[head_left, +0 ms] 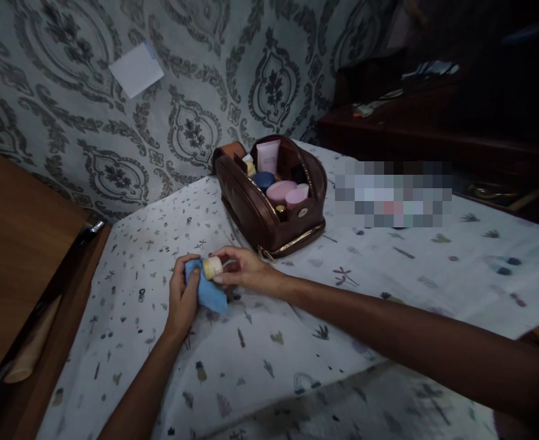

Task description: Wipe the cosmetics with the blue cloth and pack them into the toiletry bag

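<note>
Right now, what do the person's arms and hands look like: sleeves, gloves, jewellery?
The left hand and right hand are bare, with no gloves or rings that I can see. Both arms are bare too: no sleeves in view, no watch or bracelet at either wrist, though the light is dim.

Two hands are in view: one left hand [182, 299] and one right hand [246, 269]. Between them are one blue cloth [205, 290] and one small bottle [213, 267]. At one o'clock from them is one brown bag [255, 211] with one pale tube [268, 156], one blue jar [263, 179] and two pink jars [281, 190]. At eleven o'clock is one paper note [136, 68].
</note>
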`<state>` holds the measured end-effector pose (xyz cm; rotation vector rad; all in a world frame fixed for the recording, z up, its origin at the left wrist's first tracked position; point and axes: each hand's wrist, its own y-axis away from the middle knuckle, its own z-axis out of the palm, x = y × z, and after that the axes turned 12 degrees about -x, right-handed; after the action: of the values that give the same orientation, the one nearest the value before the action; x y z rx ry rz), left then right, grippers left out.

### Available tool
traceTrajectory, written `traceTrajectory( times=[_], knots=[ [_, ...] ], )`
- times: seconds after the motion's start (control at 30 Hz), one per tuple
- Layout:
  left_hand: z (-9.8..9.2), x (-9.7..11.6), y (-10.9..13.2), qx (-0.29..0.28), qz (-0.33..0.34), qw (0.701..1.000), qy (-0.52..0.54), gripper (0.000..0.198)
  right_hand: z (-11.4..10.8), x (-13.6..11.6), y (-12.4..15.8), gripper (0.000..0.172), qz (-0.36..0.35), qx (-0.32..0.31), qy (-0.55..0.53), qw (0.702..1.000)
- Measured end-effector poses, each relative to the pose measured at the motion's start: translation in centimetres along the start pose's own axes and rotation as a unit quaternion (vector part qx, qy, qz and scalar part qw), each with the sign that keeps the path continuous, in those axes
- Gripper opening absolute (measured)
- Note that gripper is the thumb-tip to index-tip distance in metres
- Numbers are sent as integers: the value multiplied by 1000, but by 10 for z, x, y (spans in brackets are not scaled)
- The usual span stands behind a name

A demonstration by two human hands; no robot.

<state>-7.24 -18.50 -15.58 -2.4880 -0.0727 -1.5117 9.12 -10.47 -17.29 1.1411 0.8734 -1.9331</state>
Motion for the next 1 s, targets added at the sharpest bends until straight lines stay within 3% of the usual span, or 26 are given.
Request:
traceTrajectory(
  times=[0.13, 0.27, 0.67, 0.83, 1.0],
  knots=[
    [-3, 0, 1, -42, 72, 996, -17, 42, 1, -4, 0, 51, 17, 4, 2, 1000],
    [-3, 3, 2, -82, 129, 986, -63, 39, 2, -6, 1, 50, 32, 9, 12, 999],
    [-3, 4, -1, -75, 46, 996, -34, 40, 2, -8, 1, 54, 29, 33, 18, 999],
    [-2, 6, 0, -72, 53, 995, -44, 38, 2, -6, 1, 50, 27, 35, 44, 998],
    [0, 10, 2, -81, 82, 992, -60, 39, -1, -7, 0, 53, 91, 12, 62, 994]
  ],
)
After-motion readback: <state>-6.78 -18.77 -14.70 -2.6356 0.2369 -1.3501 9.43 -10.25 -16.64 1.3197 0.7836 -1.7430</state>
